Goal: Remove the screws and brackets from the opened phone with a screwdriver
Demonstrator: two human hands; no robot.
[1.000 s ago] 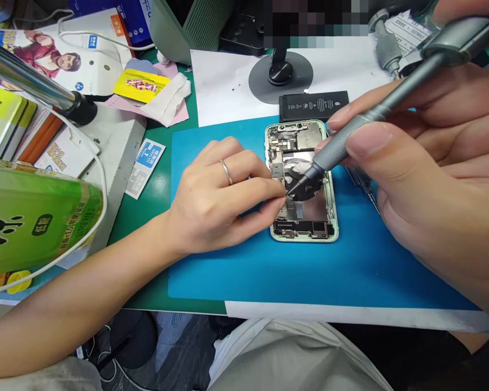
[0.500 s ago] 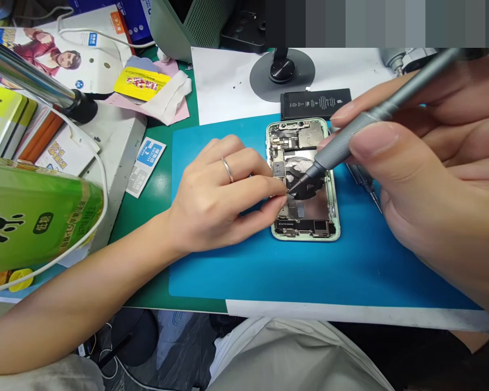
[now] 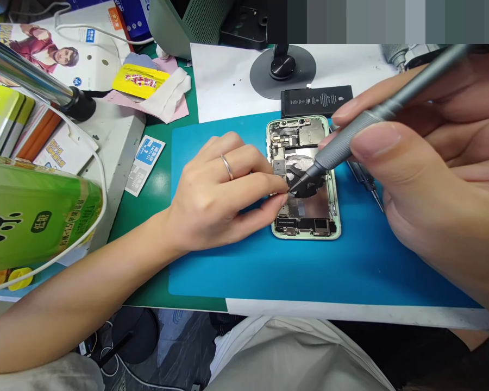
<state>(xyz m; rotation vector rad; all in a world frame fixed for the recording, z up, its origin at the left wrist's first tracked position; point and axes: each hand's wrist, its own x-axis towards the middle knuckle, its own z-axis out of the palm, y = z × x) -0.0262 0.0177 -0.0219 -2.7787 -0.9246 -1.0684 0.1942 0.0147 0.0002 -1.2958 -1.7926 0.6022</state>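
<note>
An opened green phone (image 3: 309, 217) lies on a blue mat (image 3: 269, 266), its screen off and its inner boards and a black round coil showing. My left hand (image 3: 215, 195), a ring on one finger, rests at the phone's left edge with thumb and fingertips pinched together on the frame; what they pinch is too small to name. My right hand (image 3: 432, 163) grips a grey precision screwdriver (image 3: 350, 136) like a pen. Its black tip touches the phone's inside near the left edge, right beside my left fingertips.
A black phone battery (image 3: 315, 100) lies just behind the phone. A second screwdriver (image 3: 367, 184) lies on the mat under my right hand. A round grey stand base (image 3: 261, 76), a green bottle (image 3: 32, 217) at near left, a lamp arm (image 3: 28, 81), packets and tissues crowd the left.
Almost nothing moved. The view shifted slightly, and the screwdriver tip stays at the same spot beside my left fingertips.
</note>
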